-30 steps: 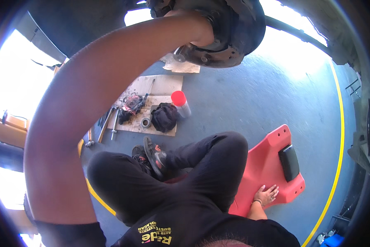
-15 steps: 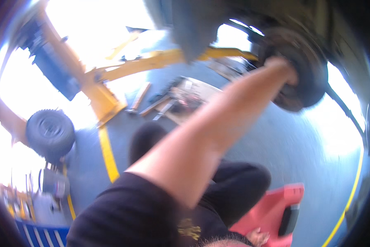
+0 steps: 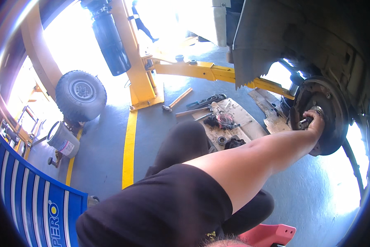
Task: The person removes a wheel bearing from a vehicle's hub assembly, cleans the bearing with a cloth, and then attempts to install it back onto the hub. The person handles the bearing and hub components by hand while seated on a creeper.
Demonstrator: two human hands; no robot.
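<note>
My left hand reaches out to the right with its fingers wrapped round a bare metal shaft at the middle of the wheel hub. Behind my hand stands a round, dark brake backing plate, rusty and worn, mounted under the raised vehicle. The shaft's tip pokes out past my fingers; my palm hides much of the rest. My right hand is out of view.
A yellow lift arm runs from its post toward the hub. Cardboard bears a bearing ring and dirty rags; a hammer lies nearby. Leftward are a wheel, a bucket and a blue tool cabinet. A red seat is below.
The view has swung so the hub sits lower and farther right. My left hand stays at the hub. My right hand, by the red seat before, has gone out of view.
</note>
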